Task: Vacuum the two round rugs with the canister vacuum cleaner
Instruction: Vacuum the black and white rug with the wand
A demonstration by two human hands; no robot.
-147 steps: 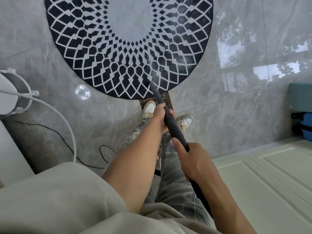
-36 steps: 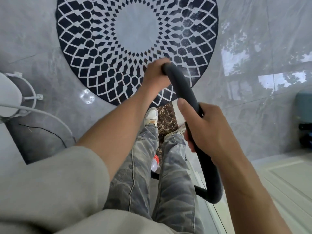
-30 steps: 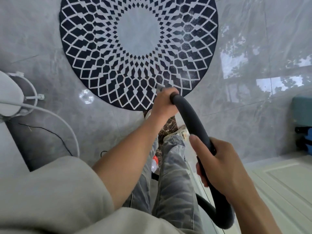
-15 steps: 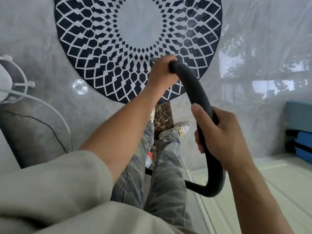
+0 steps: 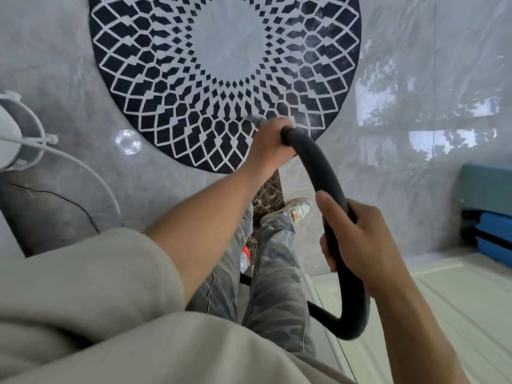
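While the black vacuum hose (image 5: 317, 167) arcs from the lower right up toward the rug edge, the left hand (image 5: 273, 142) grips its front end, fingers curled round it, knuckles up. A grey nozzle tip (image 5: 253, 118) pokes out past that hand, over the outer patterned band of the round rug (image 5: 224, 65); whether it touches the pile can't be told. The right hand (image 5: 357, 245) holds the hose further back, fingers wrapped round it, thumb laid up along it. Behind that hand the hose loops down and bends back left behind the legs. The rug is navy with a white lattice and a pale centre, lying flat on the glossy grey tile floor (image 5: 415, 65); its far edge is cut off by the frame and its near edge is just ahead of the feet. Only one rug is in view. Faded jeans (image 5: 277, 286) and one pale sneaker (image 5: 297, 209) sit below the hands, the sneaker beside a dark marble strip (image 5: 270, 195). A small red-and-white item (image 5: 245, 256) shows between the legs, unclear what. A beige sleeve (image 5: 83, 286) fills the lower left. At far left is a white appliance (image 5: 8, 139) with a curved white tube (image 5: 83, 170) and a thin black cable (image 5: 55, 195) on the floor. At the right edge is a blue case (image 5: 490, 234), and a white panelled surface (image 5: 457, 300) is at lower right.
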